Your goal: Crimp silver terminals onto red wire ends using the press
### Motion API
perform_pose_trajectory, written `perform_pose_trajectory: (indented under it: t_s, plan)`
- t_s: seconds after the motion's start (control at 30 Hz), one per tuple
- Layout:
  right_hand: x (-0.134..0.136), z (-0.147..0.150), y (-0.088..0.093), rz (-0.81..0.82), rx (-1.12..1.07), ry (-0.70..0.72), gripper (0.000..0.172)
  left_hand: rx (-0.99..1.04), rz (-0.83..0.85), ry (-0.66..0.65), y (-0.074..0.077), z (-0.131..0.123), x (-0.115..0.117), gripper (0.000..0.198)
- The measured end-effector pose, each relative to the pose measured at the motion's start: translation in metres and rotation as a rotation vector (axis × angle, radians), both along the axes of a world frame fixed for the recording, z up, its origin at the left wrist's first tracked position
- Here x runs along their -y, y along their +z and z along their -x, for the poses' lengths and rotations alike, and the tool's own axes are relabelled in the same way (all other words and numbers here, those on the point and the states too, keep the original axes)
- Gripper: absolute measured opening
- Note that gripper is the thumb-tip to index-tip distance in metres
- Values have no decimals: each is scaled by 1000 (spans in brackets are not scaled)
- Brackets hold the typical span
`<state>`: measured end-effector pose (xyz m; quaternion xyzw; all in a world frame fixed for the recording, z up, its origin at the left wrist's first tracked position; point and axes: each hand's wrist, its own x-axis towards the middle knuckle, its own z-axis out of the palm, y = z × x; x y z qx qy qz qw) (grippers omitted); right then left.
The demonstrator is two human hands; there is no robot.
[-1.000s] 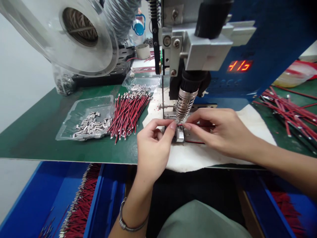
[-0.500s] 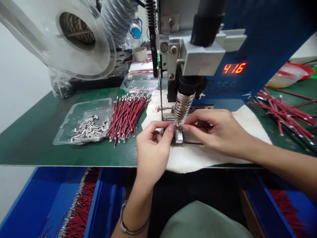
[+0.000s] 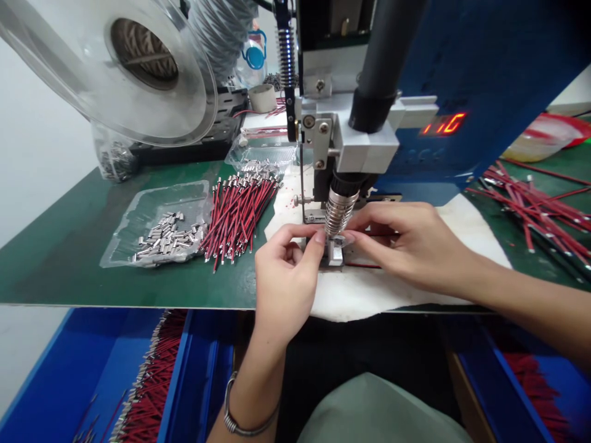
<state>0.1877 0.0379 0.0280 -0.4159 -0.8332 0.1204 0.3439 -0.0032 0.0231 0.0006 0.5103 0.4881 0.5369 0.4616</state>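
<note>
My left hand is closed in a pinch at the left of a small metal block; what sits between its thumb and forefinger is hidden. From the other side, my right hand pinches a thin wire close to the block. Under that hand a red wire shows on the metal base. The spring-wrapped tip of a blue machine stands down between my fingertips, right over the block. Its contact point is partly covered by my fingers.
Left of my hands lie a pile of red and black wires and a clear tray of small metal parts. More wires lie at the right. A large clear spool overhangs the back left. Blue bins sit below the table edge.
The machine head has moved down, bringing its spring-wrapped tip lower between my fingers. The lit red display reads differently. Both hands stay nearly in place.
</note>
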Motion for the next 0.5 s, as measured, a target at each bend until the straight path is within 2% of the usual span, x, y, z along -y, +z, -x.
perform_pose_trajectory:
  t_s: [0.17, 0.5]
  plan:
    - [0, -1, -1, -32, -5, 16, 12, -24, 6, 3, -1, 1, 1, 22]
    - [1, 0, 0, 9, 4, -4, 15, 2, 8, -14, -1, 1, 0, 21]
